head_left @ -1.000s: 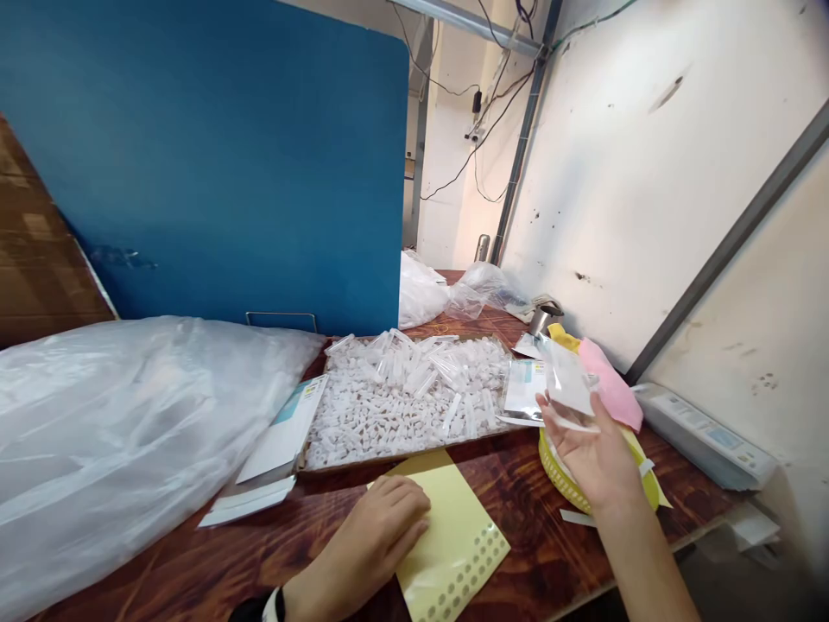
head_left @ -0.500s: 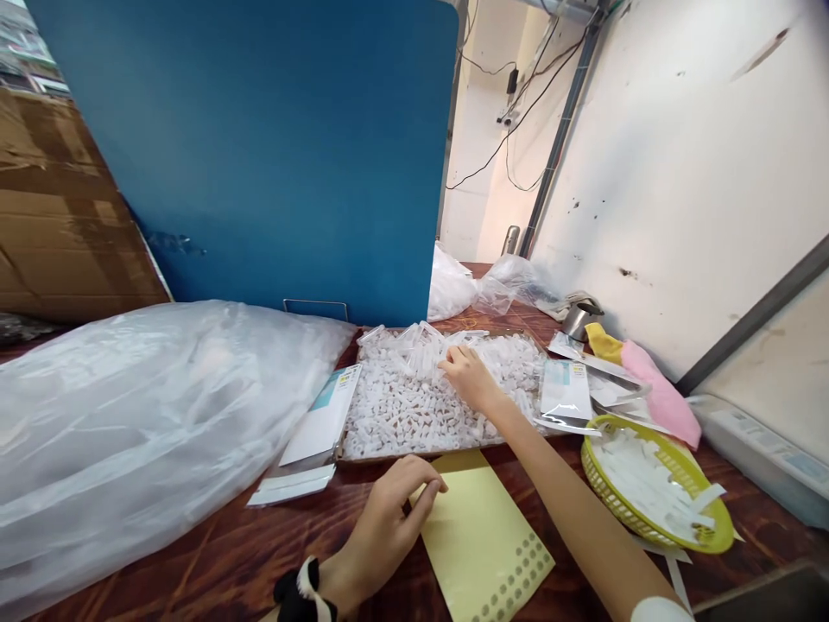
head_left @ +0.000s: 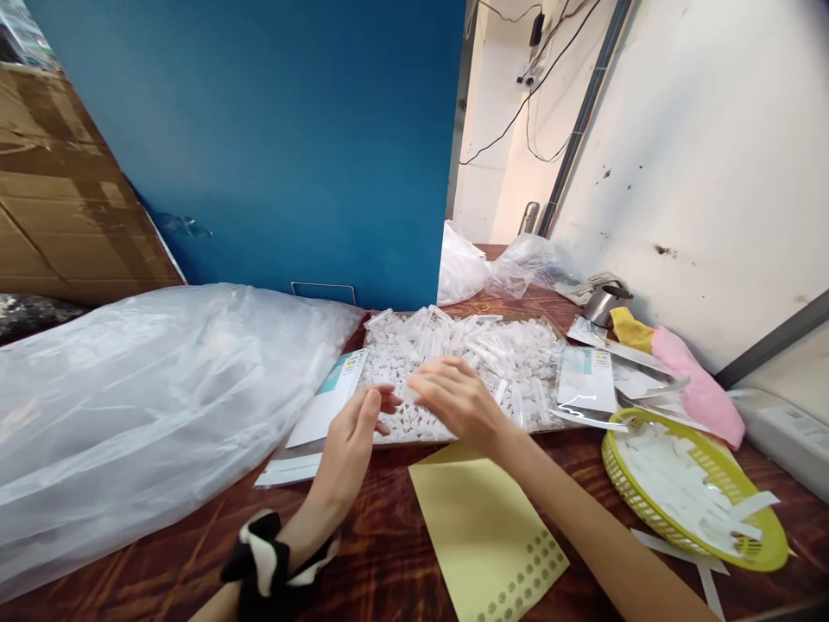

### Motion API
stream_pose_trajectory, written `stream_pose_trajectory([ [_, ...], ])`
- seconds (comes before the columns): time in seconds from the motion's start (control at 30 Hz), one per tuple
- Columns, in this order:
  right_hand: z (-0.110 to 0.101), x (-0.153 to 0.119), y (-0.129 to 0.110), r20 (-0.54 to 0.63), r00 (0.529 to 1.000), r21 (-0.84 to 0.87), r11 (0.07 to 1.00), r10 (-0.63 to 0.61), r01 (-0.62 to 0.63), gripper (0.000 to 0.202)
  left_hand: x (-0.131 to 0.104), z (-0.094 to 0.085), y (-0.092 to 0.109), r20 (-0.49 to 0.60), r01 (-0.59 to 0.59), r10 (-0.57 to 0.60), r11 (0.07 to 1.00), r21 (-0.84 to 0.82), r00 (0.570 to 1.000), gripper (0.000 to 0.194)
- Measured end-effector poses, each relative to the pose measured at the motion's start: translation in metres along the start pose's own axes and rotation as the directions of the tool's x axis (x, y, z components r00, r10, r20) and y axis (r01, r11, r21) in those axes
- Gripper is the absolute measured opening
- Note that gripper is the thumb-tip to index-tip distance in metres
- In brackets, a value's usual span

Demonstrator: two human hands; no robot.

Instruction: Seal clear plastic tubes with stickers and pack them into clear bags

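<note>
A shallow cardboard tray (head_left: 453,438) is heaped with small white and clear plastic pieces (head_left: 414,419), with longer clear tubes (head_left: 431,333) lying on top at the back. Over the tray's front edge my left hand (head_left: 350,441) is half curled, its fingers apart and nothing visible in them. Facing it, my right hand (head_left: 463,404) hovers above the pieces, a small gap from the left. The right fingers are bent together, slightly blurred, and whatever they pinch is hidden. Below lies a yellow sheet (head_left: 483,518) with rows of round grey dots along its near edge.
On the right stands a yellow-green basket (head_left: 770,536) of white strips, near flat packets (head_left: 586,380) and a pink cloth (head_left: 696,384). A large translucent plastic bag (head_left: 148,415) covers the left. A blue panel (head_left: 259,155) rises behind the tray.
My right hand has come back from the heap toward the tray's front. My left hand has lifted off the yellow sheet, up and left toward it. The view has shifted slightly.
</note>
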State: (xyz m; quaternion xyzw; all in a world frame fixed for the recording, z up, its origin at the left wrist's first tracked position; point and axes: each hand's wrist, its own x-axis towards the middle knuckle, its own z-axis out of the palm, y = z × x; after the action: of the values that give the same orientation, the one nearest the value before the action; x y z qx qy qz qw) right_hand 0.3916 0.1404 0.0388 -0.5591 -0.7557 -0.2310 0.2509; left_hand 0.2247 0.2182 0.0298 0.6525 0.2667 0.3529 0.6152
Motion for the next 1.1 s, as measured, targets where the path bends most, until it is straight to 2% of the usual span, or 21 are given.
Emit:
stream_pose_trajectory([
  [0.03,0.0,-0.002,-0.013,-0.074,0.996,0.03,0.998,-0.056,0.059,0.021,0.001,-0.001,0.004,0.126,0.144,-0.132,0.986,-0.09,0.983,0.041],
  [0.1,0.002,-0.007,-0.033,-0.153,0.977,0.014,0.988,-0.15,0.154,0.019,0.0,-0.001,0.009,0.388,0.424,-0.325,0.882,-0.204,0.863,0.043],
  [0.13,0.003,-0.009,-0.039,-0.169,0.969,-0.004,0.984,-0.178,0.18,0.017,-0.001,-0.001,0.009,0.458,0.507,-0.364,0.828,-0.239,0.811,0.04],
  [0.17,0.004,-0.011,-0.041,-0.18,0.967,-0.014,0.984,-0.178,0.179,0.015,-0.001,-0.001,0.008,0.472,0.535,-0.372,0.797,-0.279,0.8,0.036],
  [0.2,0.004,-0.013,-0.04,-0.2,0.969,-0.009,0.99,-0.142,0.143,0.013,-0.001,-0.001,0.006,0.435,0.514,-0.359,0.796,-0.32,0.826,0.033],
  [0.23,0.004,-0.015,-0.035,-0.226,0.972,0.014,0.997,-0.069,0.074,0.011,-0.001,-0.002,0.003,0.365,0.457,-0.331,0.82,-0.345,0.87,0.03],
  [0.3,-0.001,-0.018,-0.019,-0.201,0.963,0.115,0.98,0.18,-0.159,0.008,0.003,-0.005,-0.005,0.203,0.303,-0.25,0.904,-0.303,0.947,0.028],
  [0.37,-0.008,-0.022,0.003,0.001,0.898,0.2,0.88,0.439,-0.431,0.005,0.007,-0.009,-0.012,0.078,0.148,-0.139,0.981,-0.122,0.987,0.03],
  [0.4,-0.01,-0.025,0.013,0.131,0.843,0.204,0.818,0.522,-0.538,0.003,0.008,-0.01,-0.015,0.048,0.083,-0.083,0.997,-0.006,0.995,0.033],
  [0.47,-0.011,-0.032,0.028,0.265,0.76,0.17,0.747,0.594,-0.643,0.005,0.008,-0.011,-0.021,0.041,-0.019,0.01,0.978,0.207,0.999,0.039],
  [0.57,-0.005,-0.041,0.034,0.294,0.708,0.108,0.713,0.642,-0.692,0.01,0.004,-0.01,-0.025,0.101,-0.12,0.088,0.916,0.383,0.991,0.041],
  [0.7,0.002,-0.044,0.026,0.314,0.672,0.035,0.699,0.671,-0.715,0.01,-0.002,-0.007,-0.026,0.176,-0.223,0.161,0.875,0.429,0.971,0.038],
  [0.87,0.001,-0.044,0.021,0.316,0.668,-0.041,0.714,0.673,-0.699,0.008,-0.007,-0.007,-0.028,0.237,-0.329,0.243,0.828,0.454,0.94,0.031],
  [1.0,0.002,-0.046,0.022,0.329,0.702,-0.019,0.748,0.631,-0.663,0.012,-0.008,-0.007,-0.028,0.256,-0.379,0.286,0.781,0.497,0.924,0.028],
  [1.1,-0.001,-0.046,0.022,0.293,0.722,0.022,0.751,0.626,-0.66,0.01,-0.008,-0.008,-0.029,0.267,-0.405,0.307,0.756,0.515,0.913,0.027],
])
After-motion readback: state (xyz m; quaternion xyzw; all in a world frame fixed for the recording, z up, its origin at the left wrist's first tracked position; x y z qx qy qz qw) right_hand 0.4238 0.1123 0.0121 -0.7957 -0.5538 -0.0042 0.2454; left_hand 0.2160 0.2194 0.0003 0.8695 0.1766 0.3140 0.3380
